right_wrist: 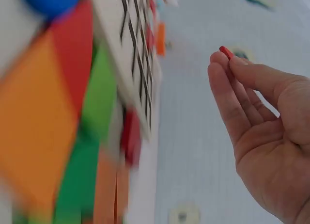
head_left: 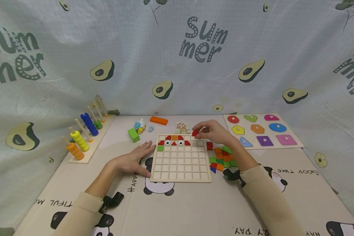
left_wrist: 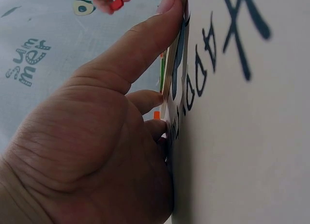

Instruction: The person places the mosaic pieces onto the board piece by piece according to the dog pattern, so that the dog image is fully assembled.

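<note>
**Red piece pinched in right hand above grid board; left hand spread at board's edge**

Left hand [head_left: 137, 159]: fingers spread, palm side down, thumb and fingertips against the left edge of the grid board [head_left: 181, 164]. Right hand [head_left: 209, 131]: thumb and fingertips pinch 1 small red piece [head_left: 195, 133], raised off the board near its far edge, right of the filled cells. Exact shape of this piece: cannot tell; the fingers cover part of it. Beige sleeves and 1 black wrist device on each arm.

Surface: pale tablecloth [head_left: 177, 209] printed with pandas and lettering. Loose coloured pieces [head_left: 226, 158] lie just beside the board's right edge, some touching. Beyond the board: green block [head_left: 133, 135], small picture card [head_left: 183, 127], orange block [head_left: 158, 120]. Far left, peg rack [head_left: 85, 136]; far right, shape puzzle [head_left: 264, 131]. Behind all, a pale, creased curtain [head_left: 135, 49] with avocado prints and "summer" lettering.

Materials, shapes: board is light, wood-like, ruled into square cells. Its far rows hold red curved pieces, 1 orange square, 2 eye pieces, 1 red triangle and 1 green square. Rack carries orange, yellow, blue and green rings; puzzle shows 9 flat coloured shapes.
</note>
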